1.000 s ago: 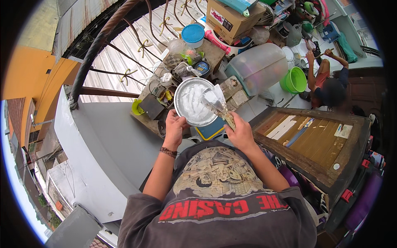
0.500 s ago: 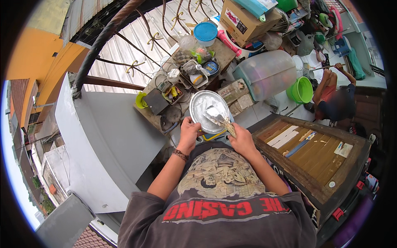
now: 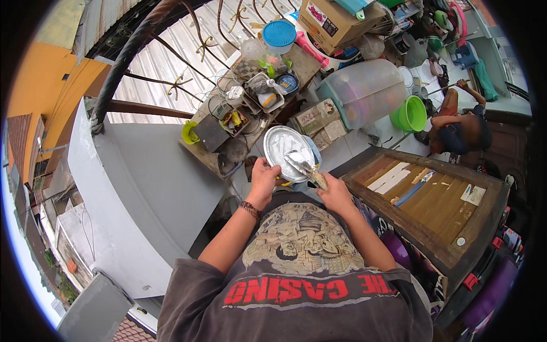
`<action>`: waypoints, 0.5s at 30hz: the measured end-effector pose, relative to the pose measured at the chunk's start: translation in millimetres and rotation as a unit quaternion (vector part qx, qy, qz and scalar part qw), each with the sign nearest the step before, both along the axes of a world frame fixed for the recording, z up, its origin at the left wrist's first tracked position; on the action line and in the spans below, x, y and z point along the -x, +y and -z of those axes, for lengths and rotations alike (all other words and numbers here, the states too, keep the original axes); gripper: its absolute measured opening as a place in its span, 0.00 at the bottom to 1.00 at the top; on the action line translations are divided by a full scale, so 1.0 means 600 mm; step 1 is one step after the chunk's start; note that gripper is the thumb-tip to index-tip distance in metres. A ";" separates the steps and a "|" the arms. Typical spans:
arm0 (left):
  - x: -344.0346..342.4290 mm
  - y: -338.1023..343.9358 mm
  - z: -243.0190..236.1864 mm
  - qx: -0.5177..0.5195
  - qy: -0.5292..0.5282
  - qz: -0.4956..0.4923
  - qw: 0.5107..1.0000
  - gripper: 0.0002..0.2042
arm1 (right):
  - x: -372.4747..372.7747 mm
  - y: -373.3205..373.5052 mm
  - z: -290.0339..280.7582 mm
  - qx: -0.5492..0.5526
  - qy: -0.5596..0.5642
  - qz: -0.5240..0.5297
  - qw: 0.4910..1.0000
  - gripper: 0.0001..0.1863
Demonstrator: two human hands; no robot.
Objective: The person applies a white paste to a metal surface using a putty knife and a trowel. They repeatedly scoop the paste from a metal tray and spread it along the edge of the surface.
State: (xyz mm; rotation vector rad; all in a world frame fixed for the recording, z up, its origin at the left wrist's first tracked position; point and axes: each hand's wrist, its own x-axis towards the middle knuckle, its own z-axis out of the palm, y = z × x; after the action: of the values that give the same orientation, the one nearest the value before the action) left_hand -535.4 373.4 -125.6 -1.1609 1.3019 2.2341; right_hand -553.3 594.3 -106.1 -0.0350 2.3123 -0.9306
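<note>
A round, pale lid (image 3: 276, 147) smeared with white paste is held in front of my shirt. My left hand (image 3: 263, 183) grips its near left rim, thumb over the edge and fingers partly hidden beneath. My right hand (image 3: 336, 195) is closed around the wooden handle of a putty knife (image 3: 306, 167). White paste covers the knife's blade, which rests on or just above the lid; contact cannot be made out exactly. The knife tilts from the lid's middle toward my right hand.
Beyond the lid, a low table (image 3: 296, 71) carries tubs, boxes and tools. A translucent storage box (image 3: 364, 94) and green bucket (image 3: 410, 115) stand right of it. Another person (image 3: 456, 128) sits farther right. A wooden panel (image 3: 424, 196) lies near my right; a grey wall (image 3: 154, 194) borders my left.
The putty knife and my right hand have shifted slightly, the blade still over the lid. The surroundings sit a little differently as the view moved. The other person's arms and long stick have moved.
</note>
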 end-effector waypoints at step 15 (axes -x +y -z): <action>-0.018 -0.004 0.018 -0.010 0.012 0.027 1.000 0.15 | -0.060 -0.003 0.003 -0.007 0.044 0.051 0.998 0.29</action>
State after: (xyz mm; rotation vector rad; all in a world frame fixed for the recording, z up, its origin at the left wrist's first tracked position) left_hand -524.7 371.0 -136.5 -1.0827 1.3000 2.2249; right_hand -517.5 592.2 -107.8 0.0491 2.4213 -0.9805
